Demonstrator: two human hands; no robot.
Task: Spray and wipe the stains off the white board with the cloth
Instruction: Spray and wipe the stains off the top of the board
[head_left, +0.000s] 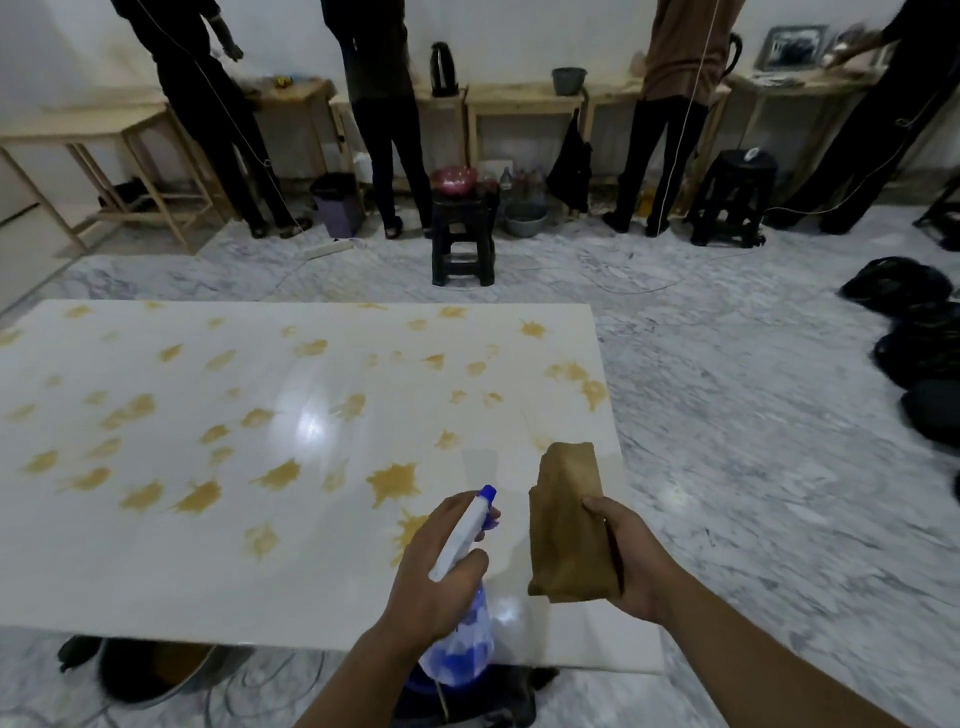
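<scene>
Left hand (434, 566) gripping blue-and-white spray bottle (462, 587), right hand (631, 558) clutching folded brown cloth (569, 525), both above near edge of white board (260, 582) spattered with yellow-brown stains (393, 482).

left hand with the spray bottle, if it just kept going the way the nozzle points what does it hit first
Likely the big yellow stain on the white board, just beyond the left hand and spray bottle; depth is hard to judge.
</scene>
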